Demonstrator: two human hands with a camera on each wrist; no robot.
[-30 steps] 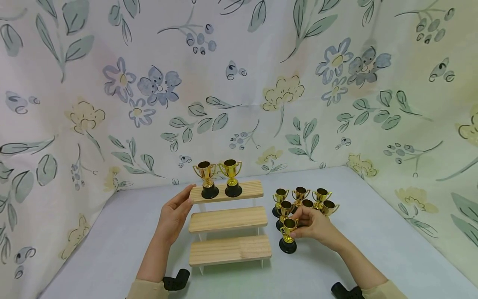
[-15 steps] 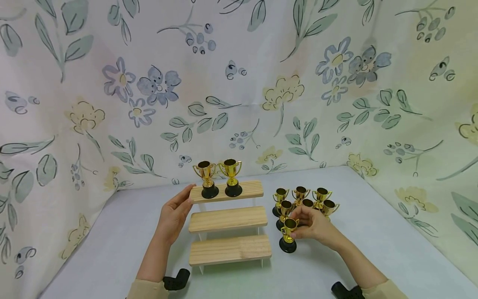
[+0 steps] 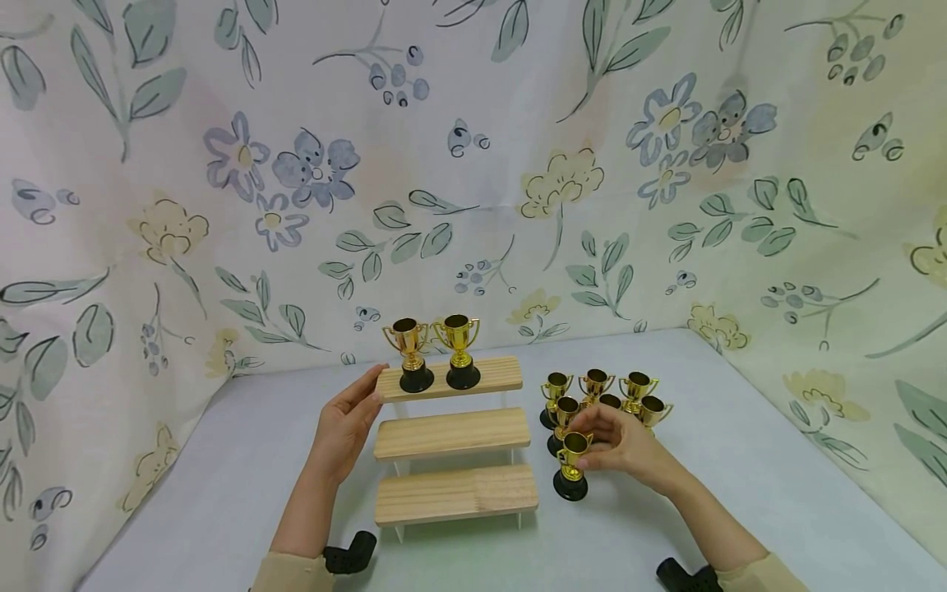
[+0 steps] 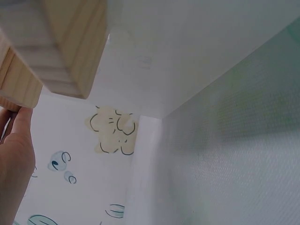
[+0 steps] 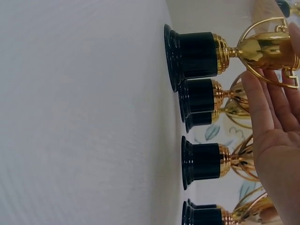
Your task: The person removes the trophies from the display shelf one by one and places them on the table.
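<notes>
A three-tier wooden display stand (image 3: 451, 436) on clear legs stands in the middle of the table. With thumb and fingers my left hand (image 3: 344, 432) grips the left end of its top board; in the left wrist view, the fingers (image 4: 21, 124) meet the wood. Two gold trophies (image 3: 460, 341) with black bases stand upright on that board, towards its left. To the right of the stand, my right hand (image 3: 625, 444) pinches the cup of the nearest gold trophy (image 3: 570, 481). Its black base (image 5: 197, 54) appears to rest on the table in the right wrist view.
Several more gold trophies (image 3: 595, 382) stand grouped behind and beside the right hand, some partly hidden by it. A white cloth covers the table (image 3: 740, 460). A floral curtain (image 3: 473, 189) hangs behind and along the sides. Black devices (image 3: 351, 555) sit at both wrists.
</notes>
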